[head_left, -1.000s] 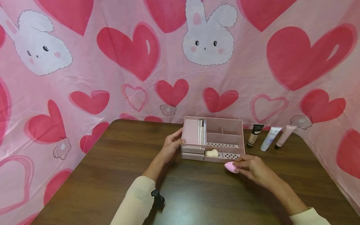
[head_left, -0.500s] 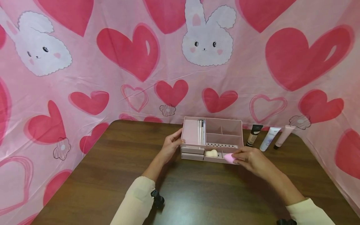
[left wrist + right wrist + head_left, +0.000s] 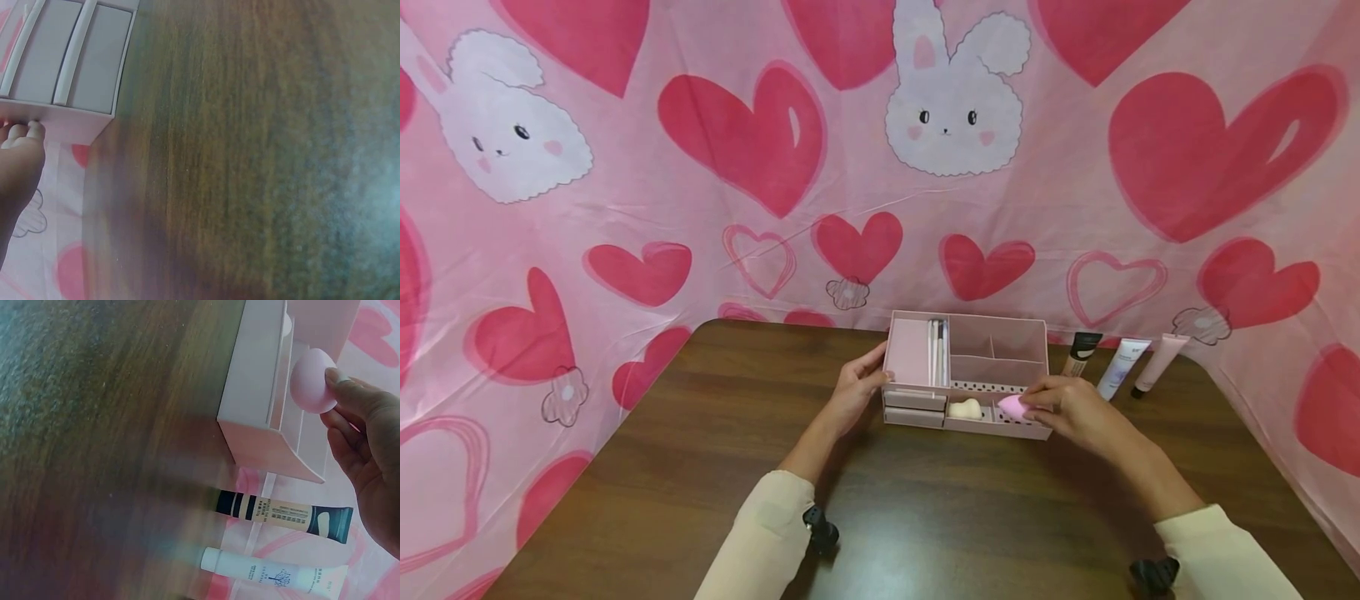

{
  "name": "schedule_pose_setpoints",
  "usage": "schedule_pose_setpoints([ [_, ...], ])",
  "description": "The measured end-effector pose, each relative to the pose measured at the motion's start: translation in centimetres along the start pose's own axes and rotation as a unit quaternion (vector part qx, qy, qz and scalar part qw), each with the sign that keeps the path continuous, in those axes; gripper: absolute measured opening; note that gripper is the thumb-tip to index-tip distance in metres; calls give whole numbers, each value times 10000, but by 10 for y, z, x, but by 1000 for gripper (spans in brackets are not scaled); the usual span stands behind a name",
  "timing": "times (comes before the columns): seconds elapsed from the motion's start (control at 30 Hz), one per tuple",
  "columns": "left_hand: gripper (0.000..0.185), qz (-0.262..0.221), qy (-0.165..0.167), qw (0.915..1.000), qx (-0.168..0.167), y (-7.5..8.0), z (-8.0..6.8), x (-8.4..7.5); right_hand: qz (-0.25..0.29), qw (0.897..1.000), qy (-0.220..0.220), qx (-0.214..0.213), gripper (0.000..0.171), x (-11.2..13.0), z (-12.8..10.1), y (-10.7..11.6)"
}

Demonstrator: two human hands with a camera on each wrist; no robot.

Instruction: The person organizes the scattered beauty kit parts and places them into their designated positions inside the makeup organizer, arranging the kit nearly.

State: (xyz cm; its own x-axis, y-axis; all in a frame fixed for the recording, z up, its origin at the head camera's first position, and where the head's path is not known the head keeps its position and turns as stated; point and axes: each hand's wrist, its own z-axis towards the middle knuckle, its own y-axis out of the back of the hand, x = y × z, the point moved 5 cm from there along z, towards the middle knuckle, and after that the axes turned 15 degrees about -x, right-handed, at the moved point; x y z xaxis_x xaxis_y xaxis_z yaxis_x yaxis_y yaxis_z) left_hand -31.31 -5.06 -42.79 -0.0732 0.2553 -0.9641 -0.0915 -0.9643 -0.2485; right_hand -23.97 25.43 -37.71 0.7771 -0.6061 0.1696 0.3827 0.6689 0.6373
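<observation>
From my end, on the head view, I have the right hand (image 3: pixel 1081 410), right of centre and low in the frame, pinching a pink sponge (image 3: pixel 1012 407) between thumb and fingertips. The sponge sits at the mouth of the front right compartment (image 3: pixel 1019 431) of the organizer (image 3: pixel 906 350); I can't tell whether it touches the dotted lining (image 3: pixel 1006 418). On the right wrist view, I see its rounded end over the opening, upper right of the frame.

I have the left hand (image 3: pixel 856 387) against the organizer's left side, near the centre of the head frame, fingers extended and thumb at the front corner, not wrapped round anything. The left wrist view puts its fingertips beside the drawers (image 3: pixel 97 56), upper left.

A cream sponge (image 3: pixel 966 408) lies in the compartment just left of the pink one, and brushes (image 3: pixel 937 352) stand in the slot behind the drawers. Right of the organizer I get a black-and-beige tube (image 3: pixel 284 512), a white tube (image 3: pixel 265 570) and a pink tube (image 3: pixel 1161 365) on the brown surface (image 3: pixel 662 475). A cloth (image 3: pixel 857 158) with hearts and rabbits fills the upper frame.
</observation>
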Motion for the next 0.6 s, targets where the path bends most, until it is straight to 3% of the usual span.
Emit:
schedule_pose_setpoints([
  [0.6, 65, 8, 19, 10000, 62, 0, 2, 1, -118, 9989, 23, 451, 19, -16, -3, -16],
])
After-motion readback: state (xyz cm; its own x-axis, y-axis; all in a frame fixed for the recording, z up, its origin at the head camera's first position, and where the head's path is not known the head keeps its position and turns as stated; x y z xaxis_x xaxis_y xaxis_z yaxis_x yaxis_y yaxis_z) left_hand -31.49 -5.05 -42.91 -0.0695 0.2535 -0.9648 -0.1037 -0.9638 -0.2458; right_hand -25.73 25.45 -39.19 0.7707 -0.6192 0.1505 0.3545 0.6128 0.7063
